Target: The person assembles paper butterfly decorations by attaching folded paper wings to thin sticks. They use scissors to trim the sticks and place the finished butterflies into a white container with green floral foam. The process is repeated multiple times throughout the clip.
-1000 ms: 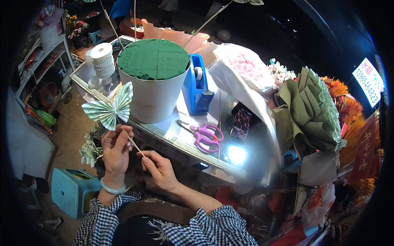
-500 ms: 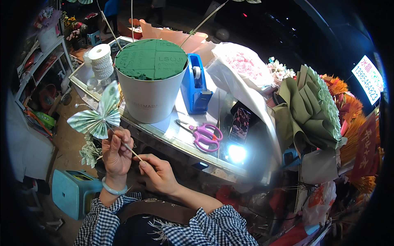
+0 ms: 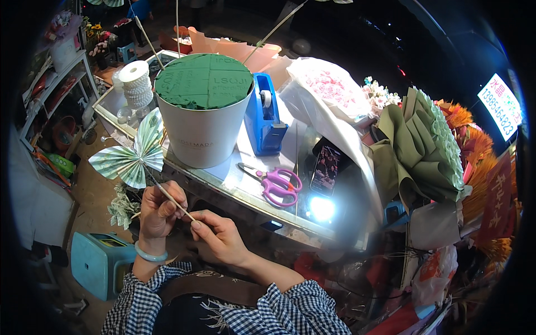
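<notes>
A pleated paper butterfly (image 3: 129, 158), pale green and folded from what look like banknotes, is fixed to the top of a thin wooden stick (image 3: 162, 191). My left hand (image 3: 157, 215) pinches this stick midway, below the butterfly. Its lower end sits between the thumb and fingers of my right hand (image 3: 220, 239). Beyond my hands stands a white bucket (image 3: 204, 131) packed with green floral foam (image 3: 204, 84). Several more sticks rise behind the bucket, some with similar folded paper at the top edge of view.
On the table lie purple-handled scissors (image 3: 279, 187), a blue tape dispenser (image 3: 267, 120), a phone (image 3: 326, 169) and a white bead spool (image 3: 137, 85). Wrapped bouquets (image 3: 419, 148) crowd the right side. A bright lamp (image 3: 322, 209) shines at the near edge. A blue stool (image 3: 96, 262) stands lower left.
My left hand has shifted slightly down along the stick, so more of it shows below the butterfly. My right hand keeps its pinch at the lower end.
</notes>
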